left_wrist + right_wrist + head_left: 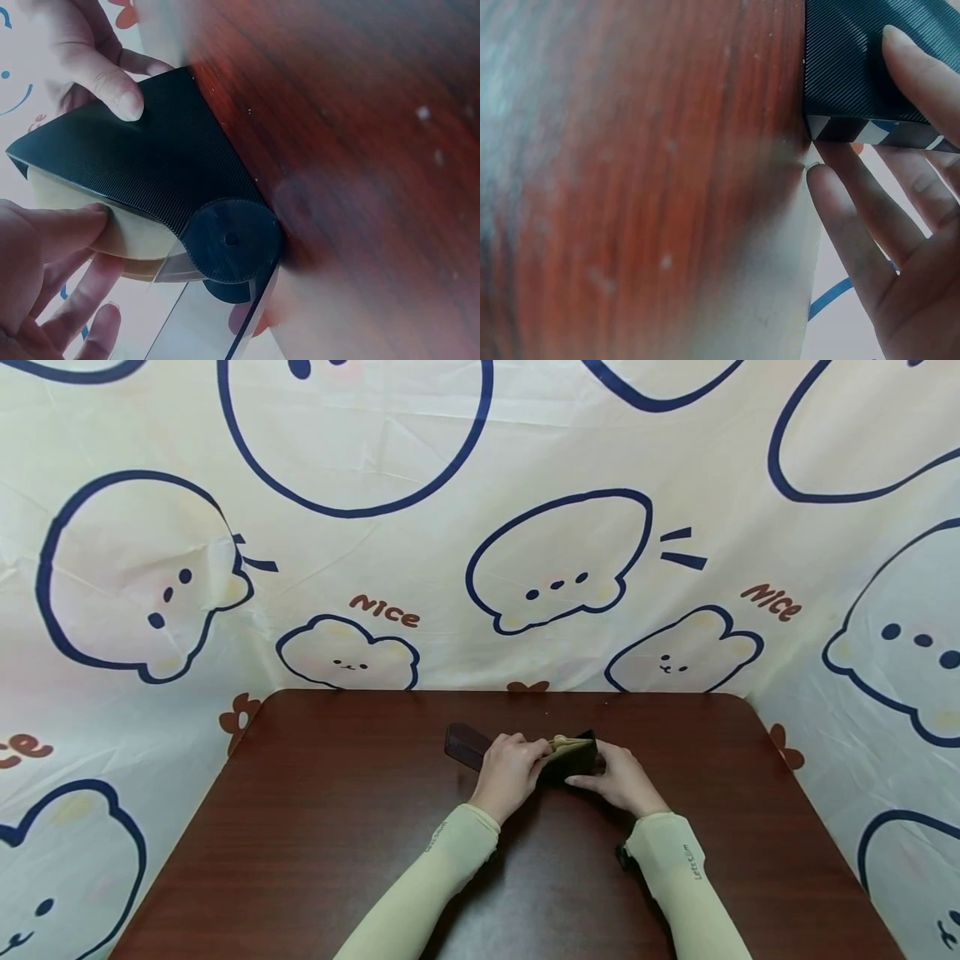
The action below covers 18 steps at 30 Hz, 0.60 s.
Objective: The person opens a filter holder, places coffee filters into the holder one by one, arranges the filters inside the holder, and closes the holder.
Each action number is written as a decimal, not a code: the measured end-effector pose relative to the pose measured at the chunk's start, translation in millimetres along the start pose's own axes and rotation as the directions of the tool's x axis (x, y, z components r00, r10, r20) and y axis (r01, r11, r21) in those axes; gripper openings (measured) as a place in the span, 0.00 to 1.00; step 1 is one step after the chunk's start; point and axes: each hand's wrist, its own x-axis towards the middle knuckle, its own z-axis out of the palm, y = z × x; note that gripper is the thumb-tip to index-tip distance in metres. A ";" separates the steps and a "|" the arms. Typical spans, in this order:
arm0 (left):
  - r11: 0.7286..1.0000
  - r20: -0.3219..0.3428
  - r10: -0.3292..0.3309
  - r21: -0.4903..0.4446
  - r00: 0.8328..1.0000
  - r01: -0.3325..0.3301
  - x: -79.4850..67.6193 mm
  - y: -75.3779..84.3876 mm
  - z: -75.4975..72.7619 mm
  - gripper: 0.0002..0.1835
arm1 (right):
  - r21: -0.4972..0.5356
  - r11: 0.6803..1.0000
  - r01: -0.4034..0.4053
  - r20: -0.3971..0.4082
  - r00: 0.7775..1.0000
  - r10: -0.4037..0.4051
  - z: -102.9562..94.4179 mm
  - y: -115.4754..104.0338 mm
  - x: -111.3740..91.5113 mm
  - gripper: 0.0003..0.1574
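At table centre, left hand [510, 774] pinches the beige tape roll [570, 742]; right hand [618, 779], at 3 o'clock, grips the black dispenser [573, 760], mostly hidden.

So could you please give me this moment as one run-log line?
left hand: grips black tape dispenser | right hand: steadies its other side | dispenser: on brown table

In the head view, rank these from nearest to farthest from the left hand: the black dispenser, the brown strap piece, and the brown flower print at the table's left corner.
1. Black dispenser: held by the left hand, on its right.
2. Brown strap piece: just beyond the hand, lying on the table to its upper left.
3. Brown flower print: far left, on the cloth past the table's corner.
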 end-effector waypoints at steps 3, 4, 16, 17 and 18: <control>1.000 -0.001 0.004 0.014 1.000 -0.004 0.2 0.4 -0.2 0.04 | 0.001 1.000 0.000 0.000 1.000 0.000 0.2 0.1 0.6 0.31; 1.000 -0.003 0.007 0.019 1.000 -0.007 0.0 0.6 -0.6 0.04 | 0.004 1.000 -0.002 0.000 1.000 0.002 0.6 0.2 0.7 0.31; 0.999 -0.030 0.033 -0.026 0.999 -0.034 -0.6 -1.6 -2.8 0.04 | 0.012 1.000 0.011 0.007 1.000 -0.011 1.8 1.2 -0.3 0.34; 0.999 -0.032 0.035 -0.032 0.999 -0.036 -0.4 -1.7 -4.0 0.04 | 0.011 1.000 0.016 0.006 1.000 -0.016 1.7 1.3 -0.5 0.34; 0.999 -0.039 0.039 -0.034 0.998 -0.041 -0.3 -1.6 -5.3 0.05 | 0.010 1.000 0.018 0.004 1.000 -0.018 1.6 1.5 -0.6 0.34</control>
